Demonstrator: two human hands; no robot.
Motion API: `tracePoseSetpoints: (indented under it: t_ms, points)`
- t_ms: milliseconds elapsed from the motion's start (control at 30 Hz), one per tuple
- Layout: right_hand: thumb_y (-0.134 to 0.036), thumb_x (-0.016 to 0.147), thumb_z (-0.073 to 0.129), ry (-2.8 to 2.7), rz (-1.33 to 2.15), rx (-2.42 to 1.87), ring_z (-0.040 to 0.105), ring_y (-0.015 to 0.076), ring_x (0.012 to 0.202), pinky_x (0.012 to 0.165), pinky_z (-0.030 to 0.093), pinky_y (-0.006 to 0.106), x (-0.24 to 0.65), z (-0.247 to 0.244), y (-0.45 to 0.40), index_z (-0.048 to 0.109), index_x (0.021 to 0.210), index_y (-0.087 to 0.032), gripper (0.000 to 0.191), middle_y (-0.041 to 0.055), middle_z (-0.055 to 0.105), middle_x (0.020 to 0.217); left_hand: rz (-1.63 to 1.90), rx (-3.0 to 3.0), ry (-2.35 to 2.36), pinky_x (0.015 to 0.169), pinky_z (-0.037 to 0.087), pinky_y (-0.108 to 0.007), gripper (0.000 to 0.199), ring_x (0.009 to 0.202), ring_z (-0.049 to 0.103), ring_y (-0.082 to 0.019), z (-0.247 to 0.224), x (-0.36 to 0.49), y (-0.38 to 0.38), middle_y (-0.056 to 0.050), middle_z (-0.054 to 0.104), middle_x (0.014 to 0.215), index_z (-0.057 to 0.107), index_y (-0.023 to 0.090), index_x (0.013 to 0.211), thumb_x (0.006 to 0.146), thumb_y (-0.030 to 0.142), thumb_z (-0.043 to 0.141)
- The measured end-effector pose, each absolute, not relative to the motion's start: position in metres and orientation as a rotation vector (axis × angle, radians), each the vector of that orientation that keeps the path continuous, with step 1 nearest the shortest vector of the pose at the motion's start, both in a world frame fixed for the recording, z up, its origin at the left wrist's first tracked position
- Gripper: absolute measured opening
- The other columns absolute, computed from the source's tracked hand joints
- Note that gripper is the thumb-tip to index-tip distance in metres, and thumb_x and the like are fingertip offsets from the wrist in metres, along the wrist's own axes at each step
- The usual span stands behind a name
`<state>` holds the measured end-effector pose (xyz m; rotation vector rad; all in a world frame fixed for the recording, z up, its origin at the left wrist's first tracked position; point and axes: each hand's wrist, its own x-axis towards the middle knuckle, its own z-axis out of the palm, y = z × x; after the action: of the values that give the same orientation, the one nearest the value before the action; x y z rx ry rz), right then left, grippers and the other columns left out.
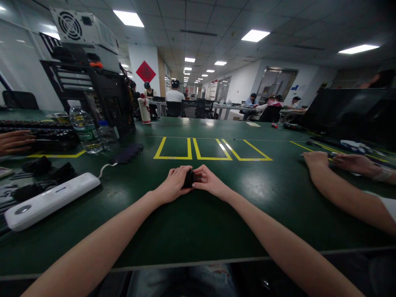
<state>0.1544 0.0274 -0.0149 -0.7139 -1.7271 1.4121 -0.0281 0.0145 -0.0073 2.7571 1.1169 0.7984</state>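
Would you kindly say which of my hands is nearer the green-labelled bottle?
Left. The left hand is right of the green-labelled bottle; the right hand lies farther right.

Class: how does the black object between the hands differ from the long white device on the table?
Size: the black object is small, while the white device is much longer. State: the left hand and right hand hold the black object; no hand touches the white device. The hands partly cover the black object, whereas the white device shows plainly. Both show against the green table.
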Motion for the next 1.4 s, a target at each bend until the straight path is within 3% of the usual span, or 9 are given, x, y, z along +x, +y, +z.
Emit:
tracePoseSetpoints:
  t_ms: [200, 467, 667, 800, 1000, 1167, 1400]
  points:
    - [-0.031, 0.072, 0.056, -1.691, 1.416, -0.821, 0.053, 0.0147, 0.087, 0.08, 0.043, 0.036, 0.1526, -0.0124, 0.025, 0.044, 0.095, -0.022, 0.027, 0.0021, 0.052, 0.093, 0.827, 2.75, 1.109, 0.089, 0.029, -0.041, 0.059, 0.108, 0.04, -0.024, -0.0088, -0.0281, 0.0153, -0.01, 0.042, 0.115, 0.023, 0.019, 0.12, 0.073, 0.03, 0.055]
    - [-0.019, 0.06, 0.068, -1.719, 1.43, -0.703, 0.051, 0.0158, 0.095, 0.084, 0.041, 0.035, 0.1538, -0.0146, 0.0266, 0.043, 0.091, -0.022, 0.04, 0.0006, 0.052, 0.094, 0.819, 2.752, 1.106, 0.089, 0.029, -0.041, 0.057, 0.106, 0.041, -0.024, -0.0099, -0.0287, 0.0167, -0.01, 0.042, 0.115, 0.024, 0.019, 0.12, 0.073, 0.029, 0.055]
    - [-0.03, 0.069, 0.059, -1.675, 1.402, -0.793, 0.053, 0.0137, 0.086, 0.079, 0.042, 0.034, 0.1525, -0.0133, 0.026, 0.046, 0.089, -0.021, 0.025, 0.0012, 0.052, 0.091, 0.828, 2.753, 1.104, 0.088, 0.029, -0.041, 0.058, 0.107, 0.041, -0.024, -0.0094, -0.0275, 0.0159, -0.01, 0.042, 0.114, 0.024, 0.019, 0.12, 0.072, 0.031, 0.056]
    - [-0.03, 0.068, 0.06, -1.664, 1.419, -0.82, 0.052, 0.0152, 0.09, 0.081, 0.041, 0.035, 0.1522, -0.0165, 0.0288, 0.046, 0.096, -0.022, 0.032, 0.0026, 0.052, 0.097, 0.823, 2.751, 1.117, 0.088, 0.03, -0.042, 0.058, 0.107, 0.04, -0.025, -0.0091, -0.0274, 0.0154, -0.01, 0.042, 0.114, 0.023, 0.019, 0.12, 0.073, 0.03, 0.055]
    - [-0.02, 0.057, 0.069, -1.705, 1.43, -0.7, 0.051, 0.0147, 0.092, 0.084, 0.041, 0.035, 0.1538, -0.0162, 0.0277, 0.045, 0.092, -0.022, 0.042, 0.0002, 0.052, 0.092, 0.807, 2.759, 1.113, 0.088, 0.03, -0.041, 0.057, 0.106, 0.041, -0.024, -0.009, -0.0281, 0.0158, -0.01, 0.042, 0.114, 0.024, 0.019, 0.119, 0.072, 0.029, 0.056]
    - [-0.032, 0.07, 0.058, -1.657, 1.431, -0.775, 0.052, 0.0126, 0.086, 0.08, 0.042, 0.033, 0.1516, -0.011, 0.023, 0.046, 0.089, -0.021, 0.025, 0.0006, 0.052, 0.09, 0.824, 2.763, 1.117, 0.088, 0.029, -0.042, 0.058, 0.107, 0.04, -0.025, -0.0095, -0.027, 0.0157, -0.01, 0.042, 0.115, 0.023, 0.02, 0.12, 0.072, 0.03, 0.056]
    - [-0.029, 0.067, 0.061, -1.658, 1.442, -0.822, 0.051, 0.0152, 0.094, 0.084, 0.041, 0.036, 0.152, -0.0132, 0.0259, 0.047, 0.094, -0.021, 0.032, 0.0027, 0.051, 0.099, 0.819, 2.739, 1.114, 0.089, 0.029, -0.042, 0.058, 0.108, 0.04, -0.025, -0.0079, -0.0275, 0.0144, -0.01, 0.042, 0.115, 0.023, 0.02, 0.12, 0.073, 0.029, 0.055]
